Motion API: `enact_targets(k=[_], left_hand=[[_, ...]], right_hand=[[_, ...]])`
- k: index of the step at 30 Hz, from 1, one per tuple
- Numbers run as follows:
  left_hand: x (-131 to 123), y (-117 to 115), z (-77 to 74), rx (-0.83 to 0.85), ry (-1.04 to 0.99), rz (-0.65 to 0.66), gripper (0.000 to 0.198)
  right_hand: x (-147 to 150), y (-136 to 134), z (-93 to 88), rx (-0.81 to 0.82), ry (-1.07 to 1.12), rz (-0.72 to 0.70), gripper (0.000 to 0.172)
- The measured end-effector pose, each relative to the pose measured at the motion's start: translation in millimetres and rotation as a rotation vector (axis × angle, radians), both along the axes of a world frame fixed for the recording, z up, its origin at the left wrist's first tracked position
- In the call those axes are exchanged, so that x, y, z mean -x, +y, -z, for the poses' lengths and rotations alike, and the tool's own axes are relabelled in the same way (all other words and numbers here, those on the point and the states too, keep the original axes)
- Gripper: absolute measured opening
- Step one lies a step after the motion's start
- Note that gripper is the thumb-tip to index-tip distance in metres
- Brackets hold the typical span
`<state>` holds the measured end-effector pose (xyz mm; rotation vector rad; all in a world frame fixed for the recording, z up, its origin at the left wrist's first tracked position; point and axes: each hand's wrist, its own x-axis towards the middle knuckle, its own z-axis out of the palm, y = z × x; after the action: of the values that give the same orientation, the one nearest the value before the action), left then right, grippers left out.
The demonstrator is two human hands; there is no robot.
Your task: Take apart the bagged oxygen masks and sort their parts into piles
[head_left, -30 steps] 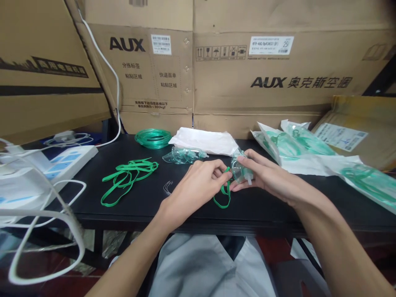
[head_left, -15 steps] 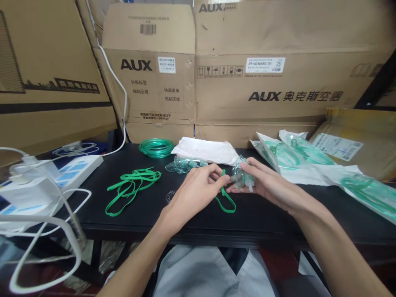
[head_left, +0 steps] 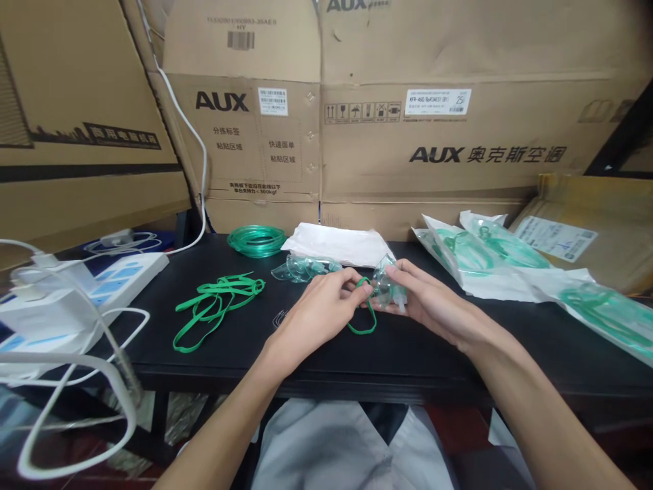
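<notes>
1. The left hand (head_left: 319, 309) and right hand (head_left: 426, 303) meet fingertip to fingertip at the centre of the frame, just above the black table (head_left: 239, 350).
2. The left hand's thumb and forefinger pinch a green strap (head_left: 363, 325), whose loop hangs down to the tabletop.
3. The right hand's fingers wrap around a clear mask (head_left: 385, 289), held at the strap's upper end.
4. Just behind the left hand lie more clear masks (head_left: 300, 269) and a white bag (head_left: 339, 243).
5. Left of centre sit a pile of green straps (head_left: 219, 303) and, farther back, a coil of green tubing (head_left: 256, 239).
6. Sealed packets (head_left: 484, 255) lie at the right, a power strip (head_left: 107, 275) at the left.
7. Cardboard boxes (head_left: 408, 150) fill the top.
</notes>
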<state>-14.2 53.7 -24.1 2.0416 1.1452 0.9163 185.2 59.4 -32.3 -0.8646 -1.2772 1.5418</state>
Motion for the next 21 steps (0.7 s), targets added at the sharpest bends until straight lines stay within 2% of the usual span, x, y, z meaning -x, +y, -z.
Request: enact_targets(k=[13,21], left_hand=[[3,2,-3.4,-0.02,-0.228,0.189,0.024],[-1,-2,-6.5,-0.078,-0.27,0.154,0.023]], right_hand=[[-1,-1,-9.0,-0.056,0.226,0.001,0.013],[-3,-4,-19.7,-0.037,0.352,0.075,0.016]])
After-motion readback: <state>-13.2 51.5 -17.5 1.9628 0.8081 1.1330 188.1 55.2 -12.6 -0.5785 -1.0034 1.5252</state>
